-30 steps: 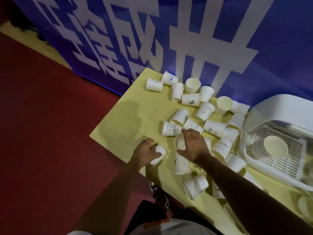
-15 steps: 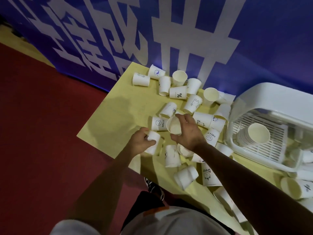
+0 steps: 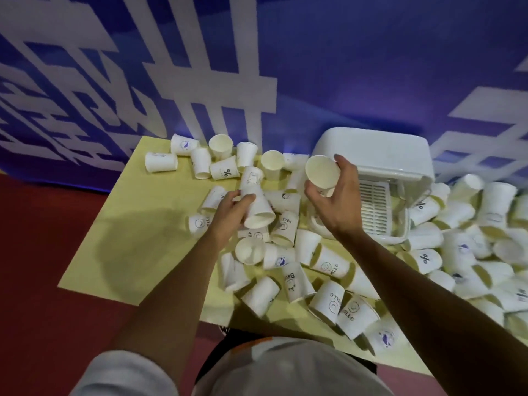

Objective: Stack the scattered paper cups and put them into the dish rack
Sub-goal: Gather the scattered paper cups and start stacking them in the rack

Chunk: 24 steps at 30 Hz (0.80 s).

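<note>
Several white paper cups (image 3: 328,264) lie scattered on a yellow table (image 3: 137,224), most on their sides. My left hand (image 3: 231,212) grips one cup (image 3: 257,207) held above the table, its mouth turned toward me. My right hand (image 3: 334,201) holds another cup (image 3: 323,171) raised with its open mouth facing the camera. Both hands hover close together over the middle of the pile. The white dish rack (image 3: 380,155) stands just behind and right of my right hand, which hides part of its slatted floor.
A blue banner with large white characters (image 3: 200,81) rises behind the table. More cups (image 3: 485,224) are heaped to the right of the rack. Red floor (image 3: 43,267) lies to the left and in front. The table's left part is bare.
Both hands have lifted off the table, each with a cup. The right hand has moved up and right toward the rack. The camera has swung right, showing the heap beyond the rack.
</note>
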Motion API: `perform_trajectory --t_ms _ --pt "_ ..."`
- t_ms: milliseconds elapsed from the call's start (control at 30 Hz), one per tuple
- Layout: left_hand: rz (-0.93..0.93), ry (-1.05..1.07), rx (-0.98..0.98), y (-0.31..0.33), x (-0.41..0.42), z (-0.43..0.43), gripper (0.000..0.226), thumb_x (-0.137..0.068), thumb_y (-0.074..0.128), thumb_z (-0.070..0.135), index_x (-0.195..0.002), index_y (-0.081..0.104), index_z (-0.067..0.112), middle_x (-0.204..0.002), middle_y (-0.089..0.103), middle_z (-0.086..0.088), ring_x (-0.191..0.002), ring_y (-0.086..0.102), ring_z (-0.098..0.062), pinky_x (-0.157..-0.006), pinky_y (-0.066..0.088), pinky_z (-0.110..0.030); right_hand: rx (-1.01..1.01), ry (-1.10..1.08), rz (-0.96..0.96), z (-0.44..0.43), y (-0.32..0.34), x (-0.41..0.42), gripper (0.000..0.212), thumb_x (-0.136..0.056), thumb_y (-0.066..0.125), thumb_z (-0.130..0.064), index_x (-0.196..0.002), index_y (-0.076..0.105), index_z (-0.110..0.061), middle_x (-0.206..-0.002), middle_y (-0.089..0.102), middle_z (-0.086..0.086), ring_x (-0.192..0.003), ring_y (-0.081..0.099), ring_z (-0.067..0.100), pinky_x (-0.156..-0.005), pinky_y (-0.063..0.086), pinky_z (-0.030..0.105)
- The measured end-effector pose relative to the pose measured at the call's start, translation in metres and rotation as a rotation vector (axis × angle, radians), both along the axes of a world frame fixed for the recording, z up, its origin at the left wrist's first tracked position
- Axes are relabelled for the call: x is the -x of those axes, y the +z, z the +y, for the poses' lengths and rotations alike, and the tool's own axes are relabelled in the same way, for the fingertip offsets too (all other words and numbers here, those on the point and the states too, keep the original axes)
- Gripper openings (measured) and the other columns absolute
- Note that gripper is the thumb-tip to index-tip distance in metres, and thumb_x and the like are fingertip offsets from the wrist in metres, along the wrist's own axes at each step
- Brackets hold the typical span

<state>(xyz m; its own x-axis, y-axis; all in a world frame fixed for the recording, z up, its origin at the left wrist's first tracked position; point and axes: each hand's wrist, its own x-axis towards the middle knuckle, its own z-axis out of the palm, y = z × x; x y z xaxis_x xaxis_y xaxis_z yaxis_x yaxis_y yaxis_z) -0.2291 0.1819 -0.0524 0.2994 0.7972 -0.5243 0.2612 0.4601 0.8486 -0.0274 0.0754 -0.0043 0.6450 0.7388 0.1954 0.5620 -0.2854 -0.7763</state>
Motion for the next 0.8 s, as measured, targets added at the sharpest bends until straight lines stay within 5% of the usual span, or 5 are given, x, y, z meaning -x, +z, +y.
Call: perform_trajectory --t_ms 233,400,533,633,800 --pt "-0.066 -0.182 0.055 -0.003 -0.042 -0.013 0.055 -0.079 0.071 0.034 -0.131 0.055 0.028 -0.124 0.062 -0.006 -0.106 0.066 -0.026 -0.086 0.058 -0.047 0.010 -0.128 0.047 -0.040 -0.006 -0.050 0.079 -0.079 0.074 -0.048 -0.144 0.038 -0.019 -0.141 0.049 0.002 -0.125 0.049 0.018 -0.103 0.047 0.042" --pt "-0.042 -0.260 0.050 -0.001 -0.047 -0.019 0.050 -0.073 0.072 0.032 -0.122 0.059 0.026 -0.120 0.064 -0.010 -0.109 0.065 -0.034 -0.083 0.056 -0.052 0.065 0.002 -0.013 -0.050 -0.025 -0.060 0.073 -0.077 0.076 -0.043 -0.137 0.044 -0.017 -0.129 0.054 0.004 -0.116 0.052 0.021 -0.096 0.048 0.045" --pt "-0.024 -0.249 0.042 -0.004 -0.046 -0.021 0.043 -0.086 0.074 0.020 -0.124 0.055 0.014 -0.120 0.065 -0.008 -0.108 0.067 -0.026 -0.084 0.059 -0.038 0.201 0.083 -0.091 -0.051 -0.038 -0.060 0.078 -0.078 0.077 -0.042 -0.140 0.043 -0.009 -0.130 0.052 0.011 -0.117 0.050 0.028 -0.098 0.044 0.042" --pt "-0.010 -0.263 0.043 -0.005 -0.043 -0.022 0.045 -0.083 0.076 0.018 -0.122 0.053 0.012 -0.124 0.064 -0.009 -0.110 0.066 -0.026 -0.092 0.056 -0.043 0.218 0.116 -0.155 -0.052 -0.042 -0.059 0.077 -0.077 0.070 -0.048 -0.137 0.045 -0.007 -0.131 0.052 0.013 -0.118 0.048 0.029 -0.102 0.040 0.040" --pt "-0.035 -0.303 0.075 -0.001 -0.046 -0.024 0.049 -0.073 0.082 0.025 -0.113 0.054 0.014 -0.122 0.063 -0.011 -0.106 0.067 -0.027 -0.088 0.054 -0.037 0.141 0.109 -0.223 -0.053 -0.036 -0.050 0.045 -0.089 0.058 -0.044 -0.120 0.061 -0.011 -0.115 0.062 0.005 -0.106 0.056 0.022 -0.091 0.044 0.034"
